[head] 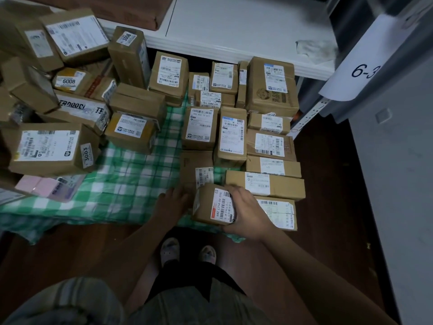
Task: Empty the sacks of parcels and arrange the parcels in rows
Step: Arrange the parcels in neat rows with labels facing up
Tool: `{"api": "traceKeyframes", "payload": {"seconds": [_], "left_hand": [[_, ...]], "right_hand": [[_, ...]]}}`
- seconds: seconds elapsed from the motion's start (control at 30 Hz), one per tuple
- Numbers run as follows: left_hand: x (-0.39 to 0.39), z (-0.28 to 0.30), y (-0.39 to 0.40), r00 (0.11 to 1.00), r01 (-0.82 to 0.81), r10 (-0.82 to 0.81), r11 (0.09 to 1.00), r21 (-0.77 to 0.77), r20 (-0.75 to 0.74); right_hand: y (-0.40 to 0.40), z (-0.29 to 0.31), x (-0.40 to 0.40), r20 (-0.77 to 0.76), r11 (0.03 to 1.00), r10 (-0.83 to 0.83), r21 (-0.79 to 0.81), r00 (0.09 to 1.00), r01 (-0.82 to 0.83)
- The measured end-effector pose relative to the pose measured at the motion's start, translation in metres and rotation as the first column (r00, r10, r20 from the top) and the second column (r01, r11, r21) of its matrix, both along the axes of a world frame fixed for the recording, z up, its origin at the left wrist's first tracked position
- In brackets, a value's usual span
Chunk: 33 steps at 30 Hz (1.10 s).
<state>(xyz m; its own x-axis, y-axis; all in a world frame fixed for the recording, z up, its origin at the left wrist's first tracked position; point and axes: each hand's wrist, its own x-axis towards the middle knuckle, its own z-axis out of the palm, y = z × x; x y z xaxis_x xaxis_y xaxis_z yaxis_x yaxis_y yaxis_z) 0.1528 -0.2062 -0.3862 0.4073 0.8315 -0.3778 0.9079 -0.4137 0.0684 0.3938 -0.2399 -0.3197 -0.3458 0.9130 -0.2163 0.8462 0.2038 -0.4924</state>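
While brown cardboard parcels crowd a green-and-white checked sack (131,184) spread flat on a dark wooden floor (328,207), a person's right hand (246,214) grips a small box (210,205) at the near end of the rows, fingers curled over its top and thumb under its near edge. The box is plain corrugated card, taped, with a white shipping label bearing a red strip, a barcode and the digits "642 L714-00 015". The left hand (172,202) lies beside it, fingers fairly straight and loosely spread, resting on the woven plastic cloth and touching a flat box (194,167) ahead; it holds nothing. To the right, rectangular parcels stand in neat rows (269,146), labels up, running back to a white shelf (234,31). To the left, a loose heap (70,90) of boxes leans at odd angles; stickers there read "3006", "6008" and "3003", and one white band shows bold black lettering, only partly legible. A soft pink packet (39,186) lies at the heap's foot. A paper tag (360,64) on the grey rack at right reads "6-3". Two slippered feet (187,252) stand on the floor below the hands.
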Motion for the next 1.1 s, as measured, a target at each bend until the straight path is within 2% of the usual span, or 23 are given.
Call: {"api": "traceKeyframes", "payload": {"seconds": [0.07, 0.13, 0.2, 0.27, 0.4, 0.6, 0.73, 0.83, 0.9, 0.93, 1.0, 1.1], "left_hand": [[0.006, 0.012, 0.000, 0.996, 0.035, -0.037, 0.999, -0.030, -0.085], [0.008, 0.011, 0.001, 0.994, 0.054, -0.052, 0.998, 0.019, -0.100], [0.004, 0.010, 0.002, 0.989, 0.079, -0.079, 0.997, -0.001, -0.122], [-0.001, 0.011, 0.004, 0.990, 0.087, -0.086, 0.996, -0.001, -0.107], [-0.014, 0.012, 0.003, 0.966, 0.125, -0.126, 0.992, -0.018, -0.224], [-0.036, 0.017, 0.004, 0.929, 0.104, -0.105, 0.994, -0.022, -0.354], [-0.045, 0.018, 0.008, 0.921, 0.009, -0.034, 0.998, -0.067, -0.387], [-0.038, 0.024, 0.006, 0.973, -0.110, 0.100, 0.993, -0.040, -0.209], [-0.024, 0.025, 0.001, 0.968, -0.239, 0.244, 0.967, -0.089, 0.052], [-0.015, 0.025, 0.000, 0.919, -0.309, 0.336, 0.939, -0.152, 0.205], [0.002, 0.025, -0.003, 0.790, -0.366, 0.489, 0.860, -0.354, 0.370], [0.024, 0.031, -0.006, 0.693, -0.317, 0.596, 0.757, -0.571, 0.406]], "right_hand": [[-0.002, -0.001, 0.000, 0.009, 1.000, -0.006, -0.002, 1.000, 0.006], [-0.003, 0.000, 0.000, 0.013, 1.000, -0.007, -0.002, 1.000, 0.007], [-0.004, -0.001, 0.000, 0.022, 1.000, 0.002, 0.009, 1.000, -0.003], [-0.005, -0.003, -0.001, 0.040, 0.999, 0.020, 0.039, 0.999, -0.022], [-0.005, -0.011, -0.003, 0.117, 0.991, 0.031, 0.125, 0.993, -0.046], [-0.002, -0.016, -0.014, 0.245, 0.984, 0.050, 0.152, 0.968, -0.089], [-0.002, -0.019, -0.017, 0.313, 0.976, 0.046, 0.188, 0.949, -0.110], [-0.002, -0.029, -0.022, 0.387, 0.978, 0.064, 0.160, 0.920, -0.135], [-0.002, -0.035, -0.024, 0.415, 0.979, 0.067, 0.150, 0.907, -0.141], [-0.003, -0.037, -0.024, 0.423, 0.981, 0.061, 0.140, 0.904, -0.132], [-0.004, -0.039, -0.022, 0.430, 0.990, 0.047, 0.097, 0.902, -0.098], [-0.007, -0.035, -0.015, 0.388, 0.989, 0.041, 0.115, 0.921, -0.093]]}}
